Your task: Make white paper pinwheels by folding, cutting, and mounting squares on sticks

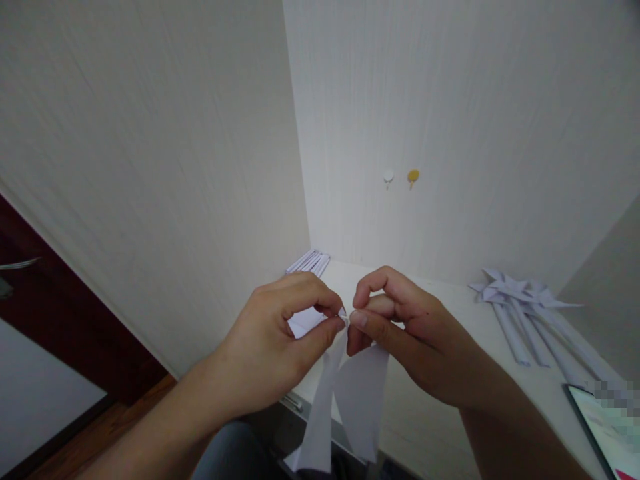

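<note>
A folded piece of white paper (361, 393) hangs below my fingers, its two long flaps dropping past the table edge. My left hand (290, 340) pinches a narrow tip of it between thumb and index finger. Close beside, my right hand (405, 327) holds the same paper near the top with its thumb against the curled fingers, and its index finger arches above. The two sets of fingertips nearly meet. Exactly how the paper is folded between them is hidden.
Behind my left hand lies a bundle of rolled paper sticks (310, 261). Several paper pinwheels on sticks (525, 300) are piled at the right of the white table (430, 427). A tablet-like screen (600, 427) is at the lower right. Two hooks (413, 175) are on the wall.
</note>
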A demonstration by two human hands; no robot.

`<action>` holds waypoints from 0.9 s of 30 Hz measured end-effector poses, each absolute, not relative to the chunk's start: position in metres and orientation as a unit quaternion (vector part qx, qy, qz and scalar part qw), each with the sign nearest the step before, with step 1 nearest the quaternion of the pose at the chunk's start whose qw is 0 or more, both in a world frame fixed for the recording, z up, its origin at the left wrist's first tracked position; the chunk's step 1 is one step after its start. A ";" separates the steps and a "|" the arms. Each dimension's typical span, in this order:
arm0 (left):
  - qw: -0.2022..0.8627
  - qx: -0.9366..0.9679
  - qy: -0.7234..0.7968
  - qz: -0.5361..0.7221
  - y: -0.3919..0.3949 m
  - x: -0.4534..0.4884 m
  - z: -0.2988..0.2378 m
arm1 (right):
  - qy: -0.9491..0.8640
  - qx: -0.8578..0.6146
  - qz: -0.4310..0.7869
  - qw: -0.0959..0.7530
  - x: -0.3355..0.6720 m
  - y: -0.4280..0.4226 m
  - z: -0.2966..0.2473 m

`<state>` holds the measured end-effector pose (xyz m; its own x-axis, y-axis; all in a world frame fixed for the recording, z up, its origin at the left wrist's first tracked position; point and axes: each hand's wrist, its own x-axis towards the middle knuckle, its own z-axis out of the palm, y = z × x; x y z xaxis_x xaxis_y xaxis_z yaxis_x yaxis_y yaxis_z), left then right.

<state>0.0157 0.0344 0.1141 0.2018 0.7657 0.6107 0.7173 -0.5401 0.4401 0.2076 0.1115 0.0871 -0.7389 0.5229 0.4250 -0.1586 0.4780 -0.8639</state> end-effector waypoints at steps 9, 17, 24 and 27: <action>-0.075 0.810 0.437 0.384 0.040 0.017 0.109 | -0.751 -0.129 0.538 0.362 0.204 0.113 0.085; -0.153 0.817 0.400 0.385 0.040 0.012 0.107 | -0.719 -0.118 0.586 0.353 0.202 0.111 0.086; -0.199 0.820 0.406 0.352 0.041 0.014 0.106 | -0.740 -0.132 0.545 0.373 0.201 0.114 0.083; -0.196 0.819 0.419 0.340 0.041 0.013 0.107 | -0.743 -0.135 0.541 0.369 0.201 0.115 0.082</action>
